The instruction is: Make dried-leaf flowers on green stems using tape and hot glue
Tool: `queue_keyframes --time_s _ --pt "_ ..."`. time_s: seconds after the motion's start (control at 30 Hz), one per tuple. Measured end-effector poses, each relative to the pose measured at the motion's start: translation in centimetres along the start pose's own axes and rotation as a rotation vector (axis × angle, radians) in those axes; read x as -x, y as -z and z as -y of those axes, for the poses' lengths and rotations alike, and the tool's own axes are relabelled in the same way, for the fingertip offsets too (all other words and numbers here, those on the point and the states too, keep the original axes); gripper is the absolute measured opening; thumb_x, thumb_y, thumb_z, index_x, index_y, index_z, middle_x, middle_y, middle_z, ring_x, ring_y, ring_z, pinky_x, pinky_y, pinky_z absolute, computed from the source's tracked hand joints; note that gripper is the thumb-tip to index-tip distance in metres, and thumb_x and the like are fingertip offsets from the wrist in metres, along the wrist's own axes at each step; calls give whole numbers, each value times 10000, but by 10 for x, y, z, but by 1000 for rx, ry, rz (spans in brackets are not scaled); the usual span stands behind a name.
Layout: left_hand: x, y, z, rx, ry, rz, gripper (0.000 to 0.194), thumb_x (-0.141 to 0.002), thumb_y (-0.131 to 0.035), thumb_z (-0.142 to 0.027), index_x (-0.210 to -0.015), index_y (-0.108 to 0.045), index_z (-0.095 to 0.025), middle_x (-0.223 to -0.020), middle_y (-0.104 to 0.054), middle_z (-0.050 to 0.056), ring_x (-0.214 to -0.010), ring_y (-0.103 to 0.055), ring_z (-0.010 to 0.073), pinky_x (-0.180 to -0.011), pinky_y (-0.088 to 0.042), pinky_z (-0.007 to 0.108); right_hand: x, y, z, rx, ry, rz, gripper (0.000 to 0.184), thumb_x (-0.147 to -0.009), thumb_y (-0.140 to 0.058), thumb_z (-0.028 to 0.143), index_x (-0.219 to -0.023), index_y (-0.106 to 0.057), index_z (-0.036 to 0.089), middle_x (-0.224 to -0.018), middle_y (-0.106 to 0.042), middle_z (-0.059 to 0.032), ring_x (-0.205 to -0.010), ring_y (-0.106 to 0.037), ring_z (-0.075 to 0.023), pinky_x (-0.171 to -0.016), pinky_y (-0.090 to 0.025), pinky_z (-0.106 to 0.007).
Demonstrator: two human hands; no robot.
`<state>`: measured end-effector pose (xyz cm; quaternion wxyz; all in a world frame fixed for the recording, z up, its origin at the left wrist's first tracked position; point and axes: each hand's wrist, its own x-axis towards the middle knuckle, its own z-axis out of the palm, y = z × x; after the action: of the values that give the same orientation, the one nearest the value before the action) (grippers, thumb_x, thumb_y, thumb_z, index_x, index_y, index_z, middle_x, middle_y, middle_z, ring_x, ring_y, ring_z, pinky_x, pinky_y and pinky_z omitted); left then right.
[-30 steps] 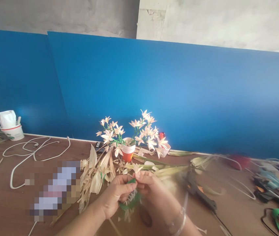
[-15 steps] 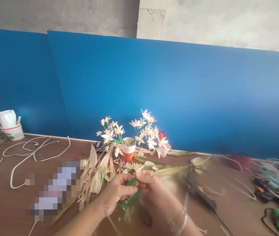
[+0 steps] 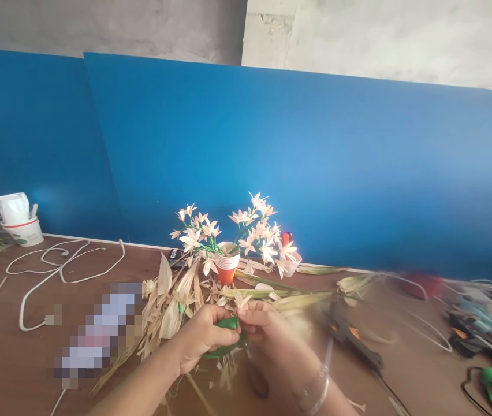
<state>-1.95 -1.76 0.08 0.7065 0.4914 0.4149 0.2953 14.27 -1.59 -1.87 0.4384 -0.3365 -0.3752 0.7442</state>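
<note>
Both hands meet low in the middle of the head view. My left hand (image 3: pixel 205 335) is closed on a roll of green tape (image 3: pixel 225 346), its thumb lying on the tape near the fingertips. Pinched in my right hand (image 3: pixel 261 320) is a small pale husk flower (image 3: pixel 241 299), petals pointing up; its stem is hidden by the fingers. Just behind the hands stands a stack of paper cups (image 3: pixel 227 267) with husk flowers (image 3: pixel 265 240) on green stems in it. Dried corn husks (image 3: pixel 172 312) lie to the left of my left hand.
A black glue gun (image 3: pixel 354 338) lies right of my right forearm, its cord running forward. White cables (image 3: pixel 55 268) curl on the brown table at left, near a white paper tub (image 3: pixel 25 232). Blurred tools (image 3: pixel 488 329) crowd the far right. A blue panel (image 3: pixel 272 144) stands behind.
The green tape has shifted slightly and sits more bunched by my left thumb. The flower in my right hand has tipped a little to the left and lower.
</note>
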Motion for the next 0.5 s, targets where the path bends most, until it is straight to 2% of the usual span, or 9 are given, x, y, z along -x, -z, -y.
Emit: queue_keyframes --time_s 0.1,0.2,0.3,0.5 --pt "1 2 -1 10 -1 19 247 -526 -746 -255 -688 -605 -132 -498 -427 -80 -426 -233 33 -436 -84 230 0 1 1 13 -1 -3 314 -633 -752 303 -507 -503 158 -447 -367 72 -425 -252 -48 -446 -151 -232" --pt "-1 1 0 74 -10 22 281 -610 -705 -389 -708 -600 -148 -444 -326 -109 -410 -153 36 -435 -55 232 -1 4 4 42 -15 -12 318 -641 -743 315 -509 -499 158 -443 -373 71 -417 -240 -46 -442 -131 -233" --pt "-4 -2 5 89 -28 -48 296 -630 -682 -439 -658 -577 -163 -401 -258 -125 -392 -121 38 -430 -41 232 -1 5 5 75 -18 -52 320 -622 -744 301 -498 -485 159 -433 -368 73 -414 -235 -43 -442 -116 -230" --pt "-4 -10 8 57 -110 -183 259 -587 -727 -383 -613 -620 -148 -402 -355 -100 -377 -182 34 -420 -73 235 -1 1 5 112 4 -98 338 -618 -729 289 -459 -459 163 -405 -363 73 -402 -247 -44 -438 -119 -237"
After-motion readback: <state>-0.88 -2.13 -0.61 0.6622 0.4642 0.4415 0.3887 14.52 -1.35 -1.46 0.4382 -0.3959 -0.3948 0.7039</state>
